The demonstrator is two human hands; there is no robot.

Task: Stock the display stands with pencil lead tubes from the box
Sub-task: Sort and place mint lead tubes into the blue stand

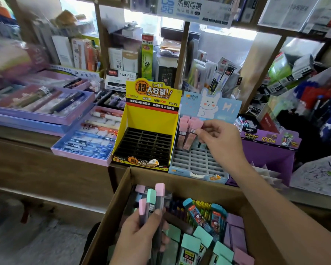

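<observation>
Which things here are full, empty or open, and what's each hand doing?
Yellow stand: slots empty.
Blue stand: few pink tubes at back, rest empty.
Cardboard box: open, holds loose tubes.
Right hand: pinches pink tube at blue stand.
Left hand: grips tube bundle over box.

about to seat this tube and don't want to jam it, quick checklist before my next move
1. Right hand pinches the pink-capped tube: ok.
2. That tube fully seated in the back row of the blue bunny stand: cannot tell, the fingers hide its lower end.
3. Free slots in the blue bunny stand: ok, the front rows are bare.
4. Left hand grips spare tubes, pink and teal caps: ok.
5. Yellow stand stocked: not ok, every visible slot is empty.
6. Cardboard box has more tubes: ok.
</observation>
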